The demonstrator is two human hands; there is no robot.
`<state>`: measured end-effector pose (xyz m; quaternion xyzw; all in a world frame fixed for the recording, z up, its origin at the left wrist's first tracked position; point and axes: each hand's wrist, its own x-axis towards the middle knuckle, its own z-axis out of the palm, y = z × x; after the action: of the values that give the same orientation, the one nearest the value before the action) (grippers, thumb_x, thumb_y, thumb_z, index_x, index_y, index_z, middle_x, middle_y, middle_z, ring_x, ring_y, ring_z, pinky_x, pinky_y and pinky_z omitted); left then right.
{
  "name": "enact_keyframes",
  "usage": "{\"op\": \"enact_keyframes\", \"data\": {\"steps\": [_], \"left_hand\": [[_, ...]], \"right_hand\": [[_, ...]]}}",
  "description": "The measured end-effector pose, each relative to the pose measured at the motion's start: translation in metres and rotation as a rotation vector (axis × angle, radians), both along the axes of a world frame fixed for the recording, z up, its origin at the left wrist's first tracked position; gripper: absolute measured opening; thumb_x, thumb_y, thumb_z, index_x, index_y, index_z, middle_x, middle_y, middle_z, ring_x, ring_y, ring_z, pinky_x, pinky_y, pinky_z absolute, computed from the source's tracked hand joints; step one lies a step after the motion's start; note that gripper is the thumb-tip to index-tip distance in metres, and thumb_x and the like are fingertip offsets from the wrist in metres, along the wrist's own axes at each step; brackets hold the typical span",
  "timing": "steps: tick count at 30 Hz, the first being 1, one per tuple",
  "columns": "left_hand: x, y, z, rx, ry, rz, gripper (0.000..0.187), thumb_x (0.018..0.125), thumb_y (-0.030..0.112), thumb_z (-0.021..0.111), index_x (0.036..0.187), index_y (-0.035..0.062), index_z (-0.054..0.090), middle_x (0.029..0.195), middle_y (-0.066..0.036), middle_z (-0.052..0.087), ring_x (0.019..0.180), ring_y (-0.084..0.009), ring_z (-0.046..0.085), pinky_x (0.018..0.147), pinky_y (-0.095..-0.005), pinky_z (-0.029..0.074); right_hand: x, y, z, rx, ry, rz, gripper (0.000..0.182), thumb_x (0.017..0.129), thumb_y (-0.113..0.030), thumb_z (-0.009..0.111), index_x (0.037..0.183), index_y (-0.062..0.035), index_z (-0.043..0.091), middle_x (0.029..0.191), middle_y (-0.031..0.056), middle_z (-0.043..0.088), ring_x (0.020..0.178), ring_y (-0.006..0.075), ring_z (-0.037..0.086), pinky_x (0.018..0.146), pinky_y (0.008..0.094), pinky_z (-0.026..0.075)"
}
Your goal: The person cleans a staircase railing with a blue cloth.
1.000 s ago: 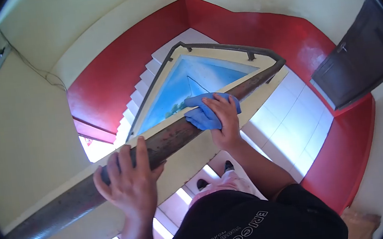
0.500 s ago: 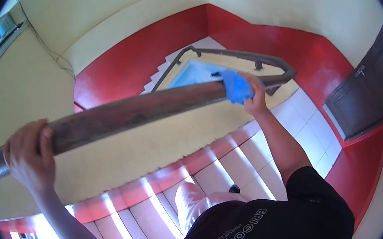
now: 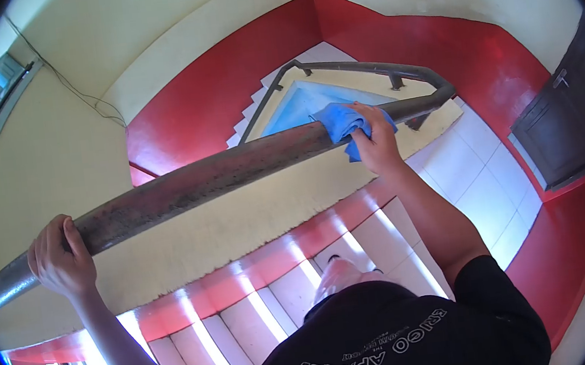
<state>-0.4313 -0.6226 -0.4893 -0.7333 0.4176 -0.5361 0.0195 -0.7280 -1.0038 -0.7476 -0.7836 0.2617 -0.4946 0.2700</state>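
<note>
A thick, dark, worn handrail (image 3: 213,179) slants across the view, low at the left and higher at the right. My left hand (image 3: 61,258) is wrapped over its lower part, gripping it. Farther up the rail, my right hand (image 3: 376,137) holds a blue cloth (image 3: 337,121) that drapes over the top and hangs down the near side. The cloth touches the rail, and part of it lies hidden under my fingers.
Tiled stairs (image 3: 280,295) run below the rail beside a cream wall (image 3: 172,265). Past the rail's bend are another flight (image 3: 255,107) and red-painted walls (image 3: 430,59). A dark door (image 3: 568,129) stands at the right, with a tiled landing (image 3: 474,162) near it.
My right hand and the cloth have shifted slightly left and up in view, with the cloth now spread more over the rail. My left hand keeps its grip. The camera view has tilted.
</note>
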Motion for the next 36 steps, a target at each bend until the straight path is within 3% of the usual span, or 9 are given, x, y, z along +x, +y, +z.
{"op": "enact_keyframes", "data": {"steps": [2, 6, 9, 14, 19, 22, 27, 30, 36], "left_hand": [[-0.007, -0.004, 0.001, 0.000, 0.048, 0.044, 0.024, 0.099, 0.029, 0.056, 0.091, 0.0125, 0.071, 0.090, -0.003, 0.072, 0.089, -0.0235, 0.067, 0.094, -0.0401, 0.044], [-0.029, -0.010, -0.001, 0.076, 0.243, 0.240, 0.033, 0.097, 0.041, 0.058, 0.109, 0.0128, 0.070, 0.117, -0.007, 0.069, 0.113, -0.0246, 0.063, 0.109, -0.0503, 0.035], [-0.059, 0.007, -0.001, 0.339, 0.194, 0.268, 0.084, 0.081, 0.077, 0.057, 0.143, 0.0206, 0.053, 0.152, -0.010, 0.045, 0.145, -0.0331, 0.037, 0.120, -0.0614, 0.017], [0.001, 0.083, 0.004, 0.355, -0.037, 0.262, 0.099, 0.075, 0.089, 0.045, 0.152, 0.0267, 0.038, 0.159, -0.009, 0.035, 0.150, -0.0354, 0.026, 0.117, -0.0714, 0.014], [0.022, 0.067, -0.020, 0.177, -0.173, 0.134, 0.082, 0.086, 0.079, 0.044, 0.151, 0.0299, 0.036, 0.158, -0.007, 0.036, 0.149, -0.0350, 0.026, 0.115, -0.0755, 0.010], [0.025, 0.068, -0.017, 0.175, -0.165, 0.159, 0.071, 0.092, 0.070, 0.046, 0.151, 0.0322, 0.035, 0.157, -0.002, 0.037, 0.150, -0.0331, 0.026, 0.117, -0.0727, 0.011], [0.015, 0.069, -0.017, 0.166, -0.133, 0.149, 0.061, 0.096, 0.056, 0.050, 0.151, 0.0322, 0.039, 0.156, -0.001, 0.040, 0.149, -0.0302, 0.030, 0.118, -0.0699, 0.013], [0.026, 0.079, -0.016, 0.192, -0.150, 0.164, 0.060, 0.096, 0.053, 0.052, 0.151, 0.0317, 0.040, 0.156, -0.001, 0.041, 0.148, -0.0303, 0.032, 0.118, -0.0695, 0.015], [0.010, 0.070, -0.017, 0.165, -0.106, 0.113, 0.068, 0.089, 0.053, 0.059, 0.151, 0.0309, 0.041, 0.156, -0.002, 0.041, 0.148, -0.0308, 0.032, 0.118, -0.0687, 0.017]], "right_hand": [[0.014, 0.024, 0.026, -0.014, 0.071, -0.128, 0.037, 0.084, -0.008, 0.060, 0.120, -0.0071, 0.067, 0.115, 0.0178, 0.068, 0.113, 0.0354, 0.062, 0.100, 0.0462, 0.046], [0.095, 0.104, 0.109, -0.200, -0.080, 0.482, 0.058, 0.068, -0.009, 0.074, 0.125, -0.0070, 0.065, 0.116, 0.0165, 0.068, 0.107, 0.0341, 0.065, 0.093, 0.0466, 0.049], [0.120, 0.161, 0.150, -0.396, -0.001, 0.485, 0.085, 0.060, -0.022, 0.084, 0.139, -0.0086, 0.056, 0.132, 0.0139, 0.062, 0.120, 0.0340, 0.060, 0.102, 0.0486, 0.044], [0.077, 0.080, 0.089, -0.469, 0.028, 0.438, 0.064, 0.073, -0.015, 0.076, 0.134, -0.0068, 0.059, 0.130, 0.0128, 0.065, 0.123, 0.0310, 0.060, 0.101, 0.0458, 0.045], [-0.020, -0.039, -0.036, 0.125, -0.044, 0.009, 0.051, 0.076, 0.001, 0.058, 0.126, -0.0045, 0.064, 0.122, 0.0171, 0.067, 0.108, 0.0379, 0.064, 0.095, 0.0426, 0.050], [0.016, -0.001, 0.019, 0.298, 0.270, -0.149, 0.047, 0.077, 0.004, 0.050, 0.120, -0.0025, 0.066, 0.122, 0.0186, 0.067, 0.114, 0.0281, 0.063, 0.098, 0.0339, 0.047], [0.082, 0.131, 0.106, -0.398, 0.032, 0.288, 0.053, 0.074, -0.012, 0.063, 0.126, -0.0009, 0.064, 0.123, 0.0159, 0.066, 0.114, 0.0344, 0.062, 0.105, 0.0504, 0.041], [0.059, 0.077, 0.046, -0.731, 0.110, 0.218, 0.053, 0.083, -0.023, 0.061, 0.133, -0.0041, 0.062, 0.131, 0.0182, 0.063, 0.121, 0.0360, 0.059, 0.107, 0.0521, 0.040], [-0.001, -0.013, -0.061, 0.281, -0.242, -0.310, 0.041, 0.086, 0.001, 0.050, 0.124, -0.0022, 0.065, 0.116, 0.0156, 0.068, 0.103, 0.0226, 0.066, 0.088, 0.0330, 0.051]]}}
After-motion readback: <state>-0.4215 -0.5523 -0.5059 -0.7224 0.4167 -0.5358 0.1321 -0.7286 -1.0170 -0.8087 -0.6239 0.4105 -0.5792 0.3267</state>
